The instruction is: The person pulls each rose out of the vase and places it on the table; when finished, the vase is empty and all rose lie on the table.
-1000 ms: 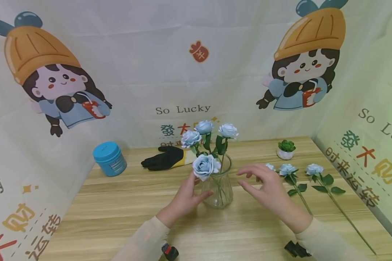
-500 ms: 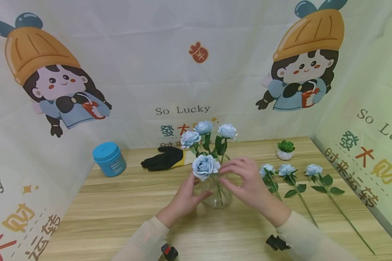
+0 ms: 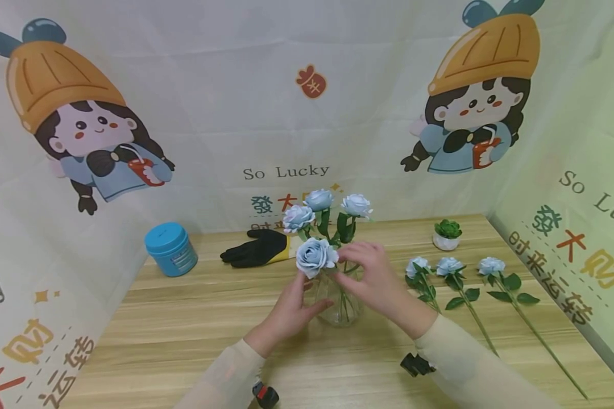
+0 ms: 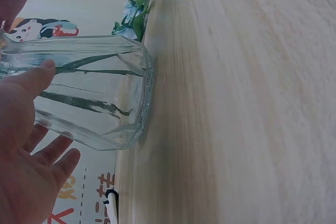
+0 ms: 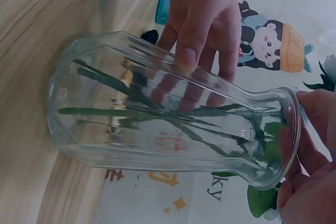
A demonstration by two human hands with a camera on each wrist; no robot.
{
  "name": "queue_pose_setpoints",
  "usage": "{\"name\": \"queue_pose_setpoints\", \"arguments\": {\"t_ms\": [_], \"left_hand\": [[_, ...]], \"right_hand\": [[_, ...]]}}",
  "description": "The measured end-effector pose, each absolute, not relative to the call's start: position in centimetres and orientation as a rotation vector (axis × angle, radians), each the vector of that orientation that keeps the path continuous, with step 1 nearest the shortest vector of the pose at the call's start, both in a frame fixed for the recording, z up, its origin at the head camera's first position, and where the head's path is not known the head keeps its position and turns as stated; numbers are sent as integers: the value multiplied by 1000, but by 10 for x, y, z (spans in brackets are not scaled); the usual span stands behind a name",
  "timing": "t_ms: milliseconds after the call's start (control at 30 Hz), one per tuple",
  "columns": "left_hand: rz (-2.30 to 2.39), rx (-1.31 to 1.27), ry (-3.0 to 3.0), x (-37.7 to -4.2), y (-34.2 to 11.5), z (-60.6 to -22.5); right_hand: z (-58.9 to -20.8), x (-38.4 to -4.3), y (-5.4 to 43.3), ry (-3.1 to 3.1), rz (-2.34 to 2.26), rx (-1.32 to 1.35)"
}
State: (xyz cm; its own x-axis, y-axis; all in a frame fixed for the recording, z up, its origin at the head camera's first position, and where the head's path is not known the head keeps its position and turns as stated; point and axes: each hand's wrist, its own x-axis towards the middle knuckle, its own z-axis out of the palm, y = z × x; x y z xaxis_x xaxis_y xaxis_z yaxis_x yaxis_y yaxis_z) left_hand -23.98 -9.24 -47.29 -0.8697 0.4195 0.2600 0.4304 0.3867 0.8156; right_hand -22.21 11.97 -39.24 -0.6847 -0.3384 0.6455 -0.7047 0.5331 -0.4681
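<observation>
A clear glass vase (image 3: 341,309) stands upright on the table, with several pale blue artificial roses in it. My left hand (image 3: 289,304) holds its left side; in the left wrist view the thumb lies on the glass and the fingers reach behind. Over the vase's mouth, my right hand (image 3: 370,278) has its curled fingers at the front rose (image 3: 316,257), just under and beside the bloom. The exact pinch on the stem is hidden in the head view. In the right wrist view, green stems (image 5: 100,113) cross inside the vase and right-hand fingers (image 5: 315,156) are at the rim.
Three loose blue roses (image 3: 449,266) lie on the table at right. Behind them sits a small potted succulent (image 3: 447,234). A black and yellow glove (image 3: 258,249) lies behind the vase, and a blue tub (image 3: 171,250) stands at back left. Printed cloth hangs around the table.
My right hand has come left from beside the vase to the front rose at its mouth. That bloom has shifted slightly left and up. The left hand has stayed on the vase.
</observation>
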Motion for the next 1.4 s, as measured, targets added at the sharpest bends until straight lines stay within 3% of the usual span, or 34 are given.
{"name": "queue_pose_setpoints", "arguments": {"t_ms": [1000,1400], "left_hand": [[-1496,-808,-2573,-241,-91,-472],[-1504,-865,-2550,-242,-93,-476]], "right_hand": [[-385,-232,99,-2294,916,688],[-380,-231,107,-2124,1149,652]]}}
